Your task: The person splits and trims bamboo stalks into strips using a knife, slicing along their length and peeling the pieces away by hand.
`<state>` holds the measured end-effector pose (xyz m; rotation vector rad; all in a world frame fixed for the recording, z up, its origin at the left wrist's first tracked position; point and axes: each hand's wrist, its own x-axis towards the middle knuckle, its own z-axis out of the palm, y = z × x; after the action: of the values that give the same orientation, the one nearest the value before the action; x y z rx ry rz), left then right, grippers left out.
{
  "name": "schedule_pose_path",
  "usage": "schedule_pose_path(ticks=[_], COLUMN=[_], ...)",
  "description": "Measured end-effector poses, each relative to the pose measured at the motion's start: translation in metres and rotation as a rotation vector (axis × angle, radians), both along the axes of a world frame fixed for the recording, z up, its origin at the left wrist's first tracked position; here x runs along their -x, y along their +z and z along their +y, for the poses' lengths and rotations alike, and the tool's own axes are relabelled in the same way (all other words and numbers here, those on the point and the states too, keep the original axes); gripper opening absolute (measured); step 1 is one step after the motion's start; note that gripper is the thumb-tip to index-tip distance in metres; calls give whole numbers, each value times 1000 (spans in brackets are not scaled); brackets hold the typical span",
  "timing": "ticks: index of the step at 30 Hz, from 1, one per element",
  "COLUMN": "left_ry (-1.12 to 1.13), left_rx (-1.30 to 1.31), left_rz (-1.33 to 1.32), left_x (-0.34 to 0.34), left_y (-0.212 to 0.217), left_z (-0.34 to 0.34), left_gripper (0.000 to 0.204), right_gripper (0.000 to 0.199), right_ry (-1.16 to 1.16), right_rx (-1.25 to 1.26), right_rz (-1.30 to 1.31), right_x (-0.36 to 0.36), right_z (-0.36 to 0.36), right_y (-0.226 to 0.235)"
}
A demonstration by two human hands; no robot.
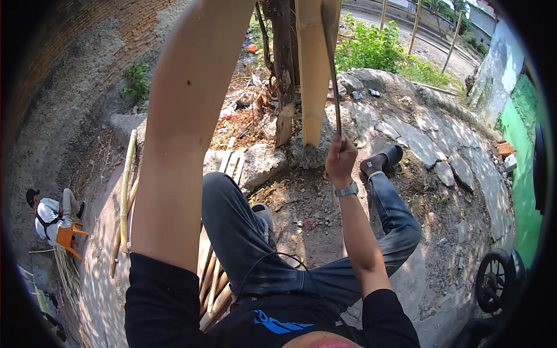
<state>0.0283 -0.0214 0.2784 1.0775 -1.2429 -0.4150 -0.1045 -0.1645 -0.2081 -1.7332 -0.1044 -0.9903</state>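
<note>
My right hand (341, 155), wearing a metal-band watch on its wrist, is closed round the lower end of a machete (335, 81). Its long dark blade points up toward the upper edge of the view. Just left of the blade stands a pale split bamboo piece (313, 87), its lower end resting on the broken stone by the ground. Near the top, the blade overlaps the bamboo's right edge; whether it cuts in, I cannot tell. My left arm (180, 127) reaches up past the upper edge, so the left hand lies outside the view.
A tree trunk (283, 75) rises behind the bamboo. Bamboo poles (127, 185) lie at left, with more strips (216, 278) beside my leg. Farther left, a person (49, 211) sits on an orange chair (68, 236). Broken concrete slabs (415, 145) and a wheel (493, 280) are at right.
</note>
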Motion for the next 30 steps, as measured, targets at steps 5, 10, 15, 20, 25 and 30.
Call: schedule_pose_path(ticks=[5,10,15,20,25,30], left_ry=[218,264,264,305,386,444], left_rx=[135,156,158,187,236,266], left_rz=[1,-11,-3,8,12,48], left_x=[-4,-2,-2,-4,-10,-17], left_y=[-7,-5,-3,-3,-2,-5], left_z=[3,1,-1,-8,-9,-16], left_gripper=[58,56,54,52,50,48], right_gripper=[54,64,65,66,67,68], right_ry=[117,782,809,929,1193,561], right_rx=[-103,-569,-572,-540,-672,-685], right_rz=[18,251,416,554,663,205], right_x=[-13,6,16,17,49,86], right_z=[10,15,5,-36,-36,-1], right_y=[-13,6,33,41,43,48])
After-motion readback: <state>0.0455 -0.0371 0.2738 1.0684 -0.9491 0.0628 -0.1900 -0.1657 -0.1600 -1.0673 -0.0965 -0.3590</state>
